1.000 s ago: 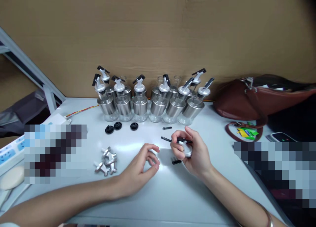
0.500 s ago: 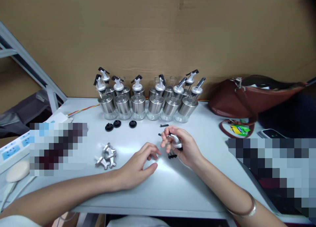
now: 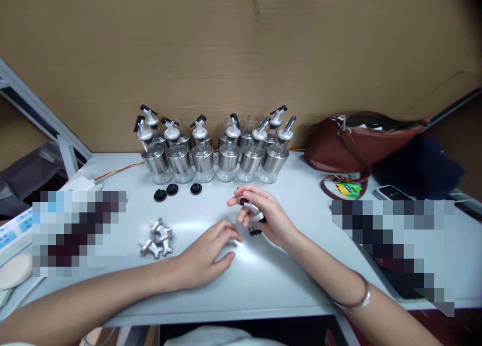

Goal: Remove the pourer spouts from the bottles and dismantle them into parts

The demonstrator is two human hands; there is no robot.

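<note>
My right hand (image 3: 276, 221) holds a silver bottle pourer (image 3: 257, 214) with black parts, its fingers curled around it above the table. Beneath those fingers lie several small black-ended pieces (image 3: 255, 230), partly covered by the hand. My left hand (image 3: 209, 253) rests on the table to the left, fingers loosely bent and apart, holding nothing. Left of it is a small pile of silver spout pieces (image 3: 157, 240). Three black stoppers (image 3: 196, 189) lie in front of several glass bottles with steel sleeves (image 3: 228, 161), many topped with silver-and-black pourers.
A brown leather bag (image 3: 361, 147) sits at the back right, with a yellow-green packet (image 3: 348, 189) by its strap and a dark device (image 3: 393, 193) beside it. A white power strip (image 3: 15, 230) lies at the left. Cardboard (image 3: 211, 49) stands behind the bottles.
The view has shifted a little, moving the scene leftward. My right hand still holds the pourer, its fingers slightly straighter. My left hand has barely moved.
</note>
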